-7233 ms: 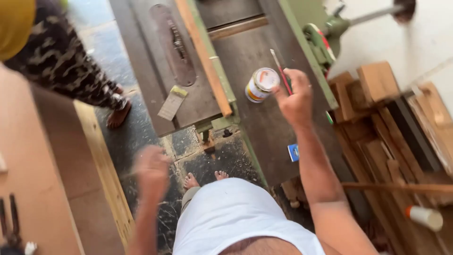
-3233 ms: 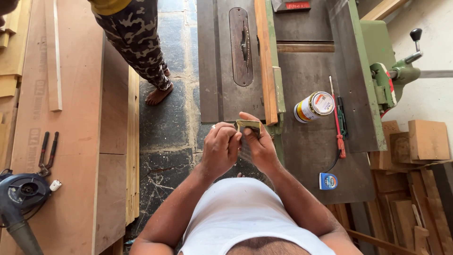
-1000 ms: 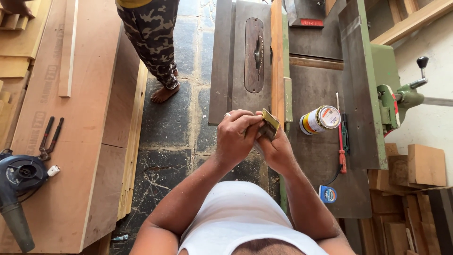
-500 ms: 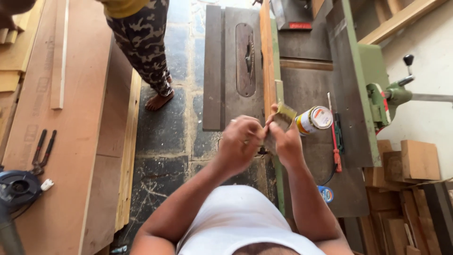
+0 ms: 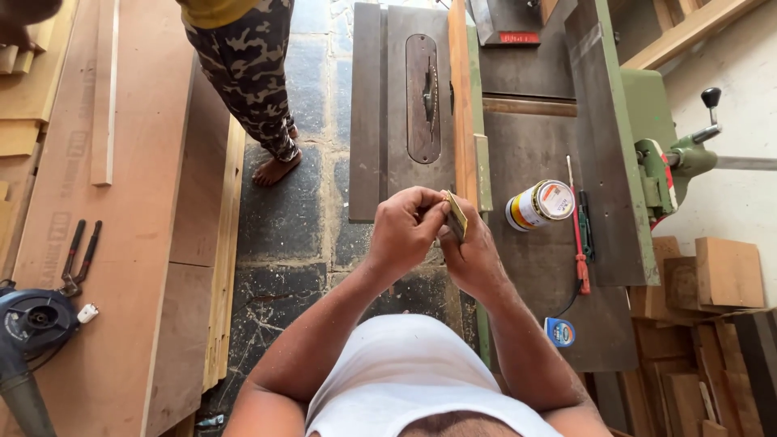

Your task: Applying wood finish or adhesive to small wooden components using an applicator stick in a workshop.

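**Both hands pinching small folded piece above saw table edge**

Left hand closed, fingertips clamped on small flat yellowish piece, looks like folded sandpaper, can't confirm. Right hand closed too, gripping same piece from below and behind. Piece held upright between the two hands, in the air, just in front of near edge of saw table, close to wooden fence.

Change vs half a second ago: hands pulled slightly back and left, away from tin can; piece then tilted and near touching distance of can, now upright and well apart from it. Versus seven seconds ago: right hand out by can, left hanging free; now both joined on piece. Reads as fiddling or folding in hand, not yet applied to any surface.

Around: red screwdriver beside can, tape measure at near table corner, pliers and power tool on plywood sheet at left. Second person's leg standing beyond, hands out of the action
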